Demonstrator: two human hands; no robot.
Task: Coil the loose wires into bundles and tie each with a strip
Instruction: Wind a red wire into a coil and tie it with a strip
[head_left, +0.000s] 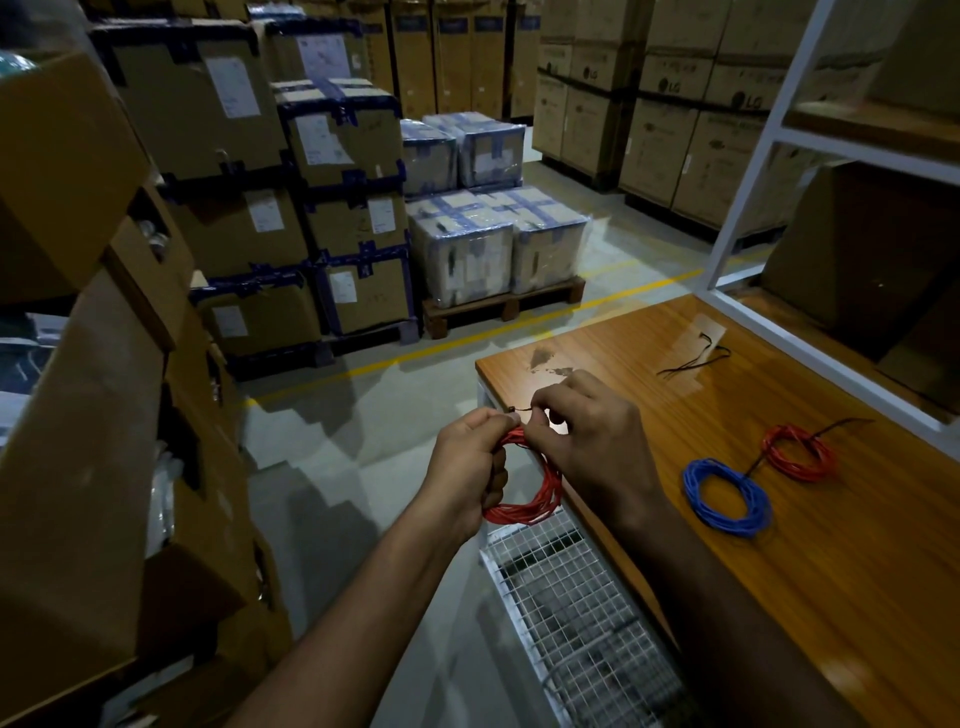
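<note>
Tension is what this tie needs, so I judge the job now is to cinch the dark strip (521, 410) hard around the red coil (540, 493) before any loop slips free. My left hand (470, 467) is clamped around the coil's near side, fingers wrapped through the ring, holding it off the table edge rather than resting on it. My right hand (592, 431) sits just beside the left, thumb and forefinger pinched together on the strip where it crosses the top of the bundle; a short tail pokes out between the two hands. Whether the strip is already twisted shut I cannot tell, since my fingers hide the crossing.

To do it well, I should keep the left grip tight so the turns stay stacked, and pull the strip snug with the right before twisting. Twisting close to the wire, not out at the tail, ought to lock it. The lower loops hanging below my left palm look a little splayed, and they could spill if I relax.

Off beyond my right hand, on the wooden table (779, 597), lie a blue coil (701, 496) and, farther out, a second red coil (826, 457) with a dark tie trailing from it. Farthest from me, a few spare strips (696, 361) wait.
</note>
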